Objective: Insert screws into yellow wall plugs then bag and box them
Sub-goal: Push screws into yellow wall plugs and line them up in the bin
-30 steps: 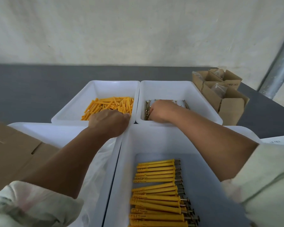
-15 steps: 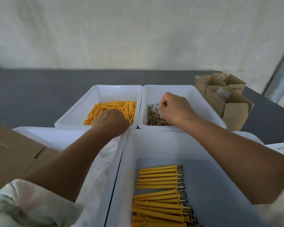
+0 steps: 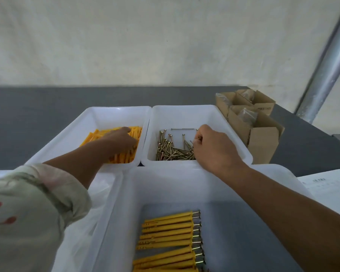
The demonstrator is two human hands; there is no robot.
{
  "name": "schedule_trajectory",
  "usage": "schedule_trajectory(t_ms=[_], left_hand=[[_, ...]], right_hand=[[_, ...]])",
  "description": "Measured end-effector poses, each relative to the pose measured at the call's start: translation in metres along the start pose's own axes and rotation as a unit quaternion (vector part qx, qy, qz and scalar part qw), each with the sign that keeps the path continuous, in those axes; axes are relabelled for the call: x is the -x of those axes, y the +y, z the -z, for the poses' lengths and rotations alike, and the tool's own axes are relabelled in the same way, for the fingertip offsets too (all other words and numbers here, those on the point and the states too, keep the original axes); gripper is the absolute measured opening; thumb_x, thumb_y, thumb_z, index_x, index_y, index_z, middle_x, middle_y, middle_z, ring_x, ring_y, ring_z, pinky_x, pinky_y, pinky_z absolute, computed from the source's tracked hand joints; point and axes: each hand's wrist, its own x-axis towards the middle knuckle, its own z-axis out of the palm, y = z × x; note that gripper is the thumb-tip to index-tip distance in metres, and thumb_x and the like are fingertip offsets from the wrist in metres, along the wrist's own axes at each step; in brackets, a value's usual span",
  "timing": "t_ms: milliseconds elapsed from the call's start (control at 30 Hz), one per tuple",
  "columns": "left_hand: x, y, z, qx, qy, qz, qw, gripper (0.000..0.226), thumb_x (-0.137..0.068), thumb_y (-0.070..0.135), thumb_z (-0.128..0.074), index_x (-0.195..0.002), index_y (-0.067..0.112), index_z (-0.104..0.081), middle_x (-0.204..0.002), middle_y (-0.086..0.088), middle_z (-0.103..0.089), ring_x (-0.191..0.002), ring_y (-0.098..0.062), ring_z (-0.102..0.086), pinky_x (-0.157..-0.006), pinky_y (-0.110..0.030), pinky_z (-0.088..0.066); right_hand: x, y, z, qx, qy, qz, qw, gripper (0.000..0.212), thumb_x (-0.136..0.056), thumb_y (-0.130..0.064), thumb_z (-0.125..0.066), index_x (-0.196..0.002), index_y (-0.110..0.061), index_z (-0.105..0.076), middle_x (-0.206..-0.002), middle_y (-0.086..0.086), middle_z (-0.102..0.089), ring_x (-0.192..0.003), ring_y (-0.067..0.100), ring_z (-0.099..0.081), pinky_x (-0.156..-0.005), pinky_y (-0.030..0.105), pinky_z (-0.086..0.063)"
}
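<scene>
Loose yellow wall plugs (image 3: pixel 92 136) lie in the far left white bin (image 3: pixel 98 118). My left hand (image 3: pixel 122 140) reaches into that bin, fingers spread down on the plugs. A pile of brass screws (image 3: pixel 171 150) fills the far right white bin (image 3: pixel 185 116). My right hand (image 3: pixel 212 148) is in that bin with its fingers pinched on a screw at the pile's right side. In the near white bin (image 3: pixel 165 185) a row of assembled plugs with screws (image 3: pixel 169 238) lies side by side.
Open cardboard boxes (image 3: pixel 261 138) holding clear bags stand at the right on the grey table (image 3: pixel 28 114). A paper sheet (image 3: pixel 326 189) lies at the right edge. A clear plastic bag (image 3: pixel 90 216) lies in the near left bin. A metal pole (image 3: pixel 326 61) rises at the right.
My left hand moved forward from the bin's near rim into the plugs. My right hand shifted right across the screw bin and pinched a screw.
</scene>
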Motion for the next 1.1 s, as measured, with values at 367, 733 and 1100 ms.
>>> schedule_trajectory(t_ms=[367,733,1100], left_hand=[[0.030,0.009,0.008,-0.108,-0.026,-0.056,0.992,0.031,-0.099,0.024,-0.046,-0.123,0.010,-0.058,-0.127,-0.008,-0.058,-0.107,-0.025,-0.053,-0.079,-0.030,-0.038],[0.076,-0.003,0.018,-0.049,0.005,-0.103,0.993,0.041,-0.097,0.023,-0.051,-0.136,0.034,-0.054,-0.144,-0.002,-0.048,-0.127,-0.024,-0.044,-0.085,-0.023,-0.031],[0.103,-0.012,0.014,0.104,0.146,-0.149,0.972,0.036,-0.099,0.026,-0.050,-0.129,0.040,-0.060,-0.133,-0.003,-0.056,-0.110,-0.023,-0.056,-0.082,-0.027,-0.039]], right_hand=[[-0.001,-0.001,0.001,0.030,-0.015,-0.008,0.999,0.015,-0.097,-0.025,-0.038,-0.097,-0.021,-0.052,-0.085,0.002,-0.060,-0.079,0.024,-0.056,-0.065,0.035,-0.044],[0.005,-0.004,0.005,0.017,-0.033,-0.013,0.999,0.010,-0.096,-0.025,-0.046,-0.090,-0.027,-0.054,-0.089,-0.001,-0.062,-0.086,0.022,-0.055,-0.073,0.035,-0.048],[0.024,-0.012,0.034,-0.167,0.036,-0.008,0.985,0.013,-0.093,-0.020,-0.052,-0.088,-0.025,-0.064,-0.080,-0.009,-0.065,-0.080,0.015,-0.062,-0.061,0.027,-0.047]])
